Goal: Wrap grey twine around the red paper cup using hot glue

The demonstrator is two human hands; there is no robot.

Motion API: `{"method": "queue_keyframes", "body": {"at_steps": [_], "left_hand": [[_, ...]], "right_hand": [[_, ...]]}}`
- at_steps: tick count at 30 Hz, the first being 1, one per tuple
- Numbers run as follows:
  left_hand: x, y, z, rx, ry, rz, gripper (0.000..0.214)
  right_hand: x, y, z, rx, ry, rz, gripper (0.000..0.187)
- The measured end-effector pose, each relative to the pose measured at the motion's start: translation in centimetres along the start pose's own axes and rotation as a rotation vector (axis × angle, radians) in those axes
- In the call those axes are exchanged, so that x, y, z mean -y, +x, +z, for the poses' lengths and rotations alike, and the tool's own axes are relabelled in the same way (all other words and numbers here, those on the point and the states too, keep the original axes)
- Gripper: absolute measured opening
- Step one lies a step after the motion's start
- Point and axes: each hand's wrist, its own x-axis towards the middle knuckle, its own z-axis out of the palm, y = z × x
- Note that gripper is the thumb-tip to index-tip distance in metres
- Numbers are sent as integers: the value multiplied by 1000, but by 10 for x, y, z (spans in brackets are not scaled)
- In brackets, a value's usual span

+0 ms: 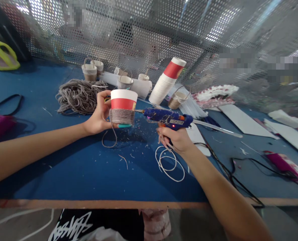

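Note:
My left hand [98, 115] grips a paper cup [123, 100] with a red band, held above the blue table. Grey cord is wound round the cup's lower half, and a loose end hangs down in a loop. My right hand [176, 139] is closed on the grip of a blue hot glue gun [167, 117]. Its nozzle points left and touches the cord wrap on the cup. A small red light shows on the gun. White cord loops [170, 164] lie on the table under my right wrist.
A pile of grey cord [78, 95] lies behind the cup. A leaning stack of paper cups [165, 83] and several wrapped cups [90, 72] stand at the back by a perforated metal screen. Black cables [229, 170] trail right. Pink objects sit at both edges.

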Motion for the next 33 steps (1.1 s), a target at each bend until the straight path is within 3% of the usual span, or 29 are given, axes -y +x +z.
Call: {"method": "queue_keyframes", "body": {"at_steps": [27,33], "left_hand": [[1,-1,-1,-23,-15,-28,92],[-3,2,2,5,-17,-23,91]], "right_hand": [[-1,-1,0,-10,28,28,31],[-1,-1,0,25,-5,8,39]]}}
